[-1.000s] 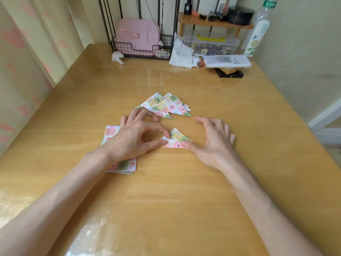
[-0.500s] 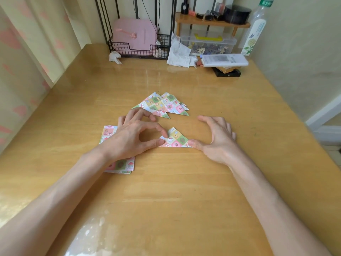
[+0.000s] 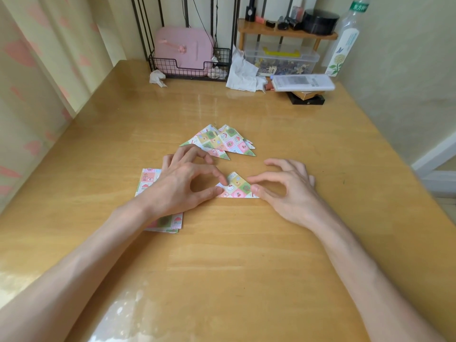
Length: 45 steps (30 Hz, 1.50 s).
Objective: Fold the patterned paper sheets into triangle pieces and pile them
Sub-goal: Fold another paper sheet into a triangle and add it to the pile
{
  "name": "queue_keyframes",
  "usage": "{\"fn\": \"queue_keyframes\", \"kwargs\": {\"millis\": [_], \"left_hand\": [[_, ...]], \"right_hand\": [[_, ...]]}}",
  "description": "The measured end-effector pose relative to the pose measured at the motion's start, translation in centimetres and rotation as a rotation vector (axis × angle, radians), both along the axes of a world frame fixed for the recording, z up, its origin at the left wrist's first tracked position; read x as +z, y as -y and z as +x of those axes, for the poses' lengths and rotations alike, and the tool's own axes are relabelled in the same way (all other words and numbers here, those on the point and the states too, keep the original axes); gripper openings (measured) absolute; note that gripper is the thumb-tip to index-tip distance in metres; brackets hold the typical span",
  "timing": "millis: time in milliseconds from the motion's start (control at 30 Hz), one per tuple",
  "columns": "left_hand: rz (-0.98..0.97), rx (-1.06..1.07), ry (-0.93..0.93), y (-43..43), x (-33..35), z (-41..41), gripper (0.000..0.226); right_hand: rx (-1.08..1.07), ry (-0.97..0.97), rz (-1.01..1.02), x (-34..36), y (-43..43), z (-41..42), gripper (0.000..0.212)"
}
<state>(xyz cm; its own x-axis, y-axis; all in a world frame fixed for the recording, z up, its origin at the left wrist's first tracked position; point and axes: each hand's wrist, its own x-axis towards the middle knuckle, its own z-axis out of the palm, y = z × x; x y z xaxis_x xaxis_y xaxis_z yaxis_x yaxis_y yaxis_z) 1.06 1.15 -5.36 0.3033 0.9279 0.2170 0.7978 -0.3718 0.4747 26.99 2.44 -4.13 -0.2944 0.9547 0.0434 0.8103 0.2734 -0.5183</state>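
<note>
Patterned paper triangle (image 3: pixel 236 188) on glossy wood table (image 3: pixel 234 262), left hand (image 3: pixel 183 185) and right hand (image 3: pixel 290 192) pinching its corners.

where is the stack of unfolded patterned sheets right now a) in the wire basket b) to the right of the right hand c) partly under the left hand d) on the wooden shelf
C: the flat sheets lie partly under the left hand and its wrist; that hand and the right hand hold the corners of the triangle piece just to the sheets' right.
</note>
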Motion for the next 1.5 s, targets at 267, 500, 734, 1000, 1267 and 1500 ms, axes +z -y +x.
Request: {"fn": "queue_keyframes", "kwargs": {"millis": [267, 500, 734, 1000, 1267, 1500], "left_hand": [[0.058, -0.011, -0.034, -0.1, -0.3, 0.2, 0.019], [0.045, -0.003, 0.004, 0.1, -0.1, 0.3, 0.023], [-0.036, 0.025, 0.155, 0.1, 0.0, 0.7, 0.063], [-0.240, 0.027, 0.563, 0.0, 0.4, 0.9, 0.031], [-0.334, 0.020, 0.597, 0.3, 0.8, 1.3, 0.033], [-0.459, 0.060, 0.590, 0.5, 1.1, 1.5, 0.033]], "right_hand": [[-0.004, -0.214, 0.000, 0.0, 0.6, -1.9, 0.021], [-0.040, -0.403, -0.002, -0.6, 0.7, -2.8, 0.014], [0.003, -0.644, -0.027, -1.0, 0.1, -2.7, 0.012], [0.018, -0.669, -0.132, 0.1, -0.6, -3.2, 0.030], [-0.053, -0.772, -0.269, -0.3, -0.4, -2.8, 0.011], [0.004, -0.772, -0.219, -0.7, -0.1, -3.6, 0.005]]}}
